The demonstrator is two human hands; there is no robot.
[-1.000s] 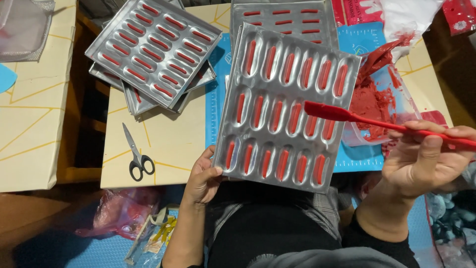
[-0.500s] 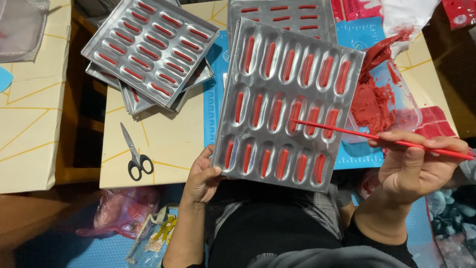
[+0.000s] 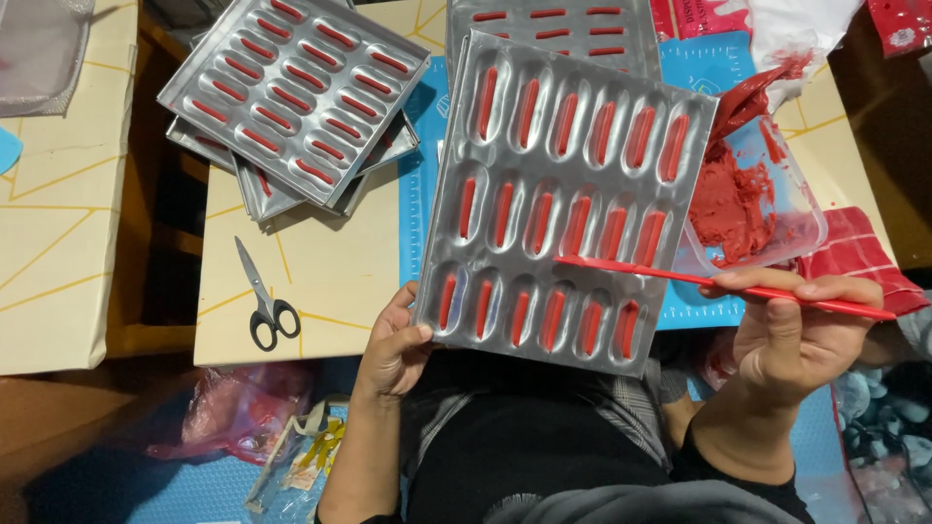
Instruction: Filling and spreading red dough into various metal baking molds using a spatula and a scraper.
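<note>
standing beside the counter (image 3: 330,272), i noted the following. the left hand (image 3: 393,344) was closed on the lower left corner of a silver mould tray (image 3: 568,199), thumb on top, fingers hidden beneath, holding it tilted up over the person's lap and the near edge of the counter. the tray carried three rows of long oval pockets, each filled with red paste. the right hand (image 3: 801,335) was curled shut around the handle of a thin red spatula (image 3: 718,283), whose flat tip lay on the tray's surface between the middle and bottom rows, towards the right side. just beyond the tray's right edge stood a clear plastic tub (image 3: 791,209) smeared with the same red paste, resting on a blue cutting mat (image 3: 417,194). a red checked cloth (image 3: 854,252) lay beside the tub. further left on the counter sat a stack of similar filled trays (image 3: 291,92), well apart from the held one, and black-handled scissors (image 3: 260,296) lay closed near the counter's front edge. another filled tray (image 3: 553,24) showed behind the held tray, partly covered by it.
</note>
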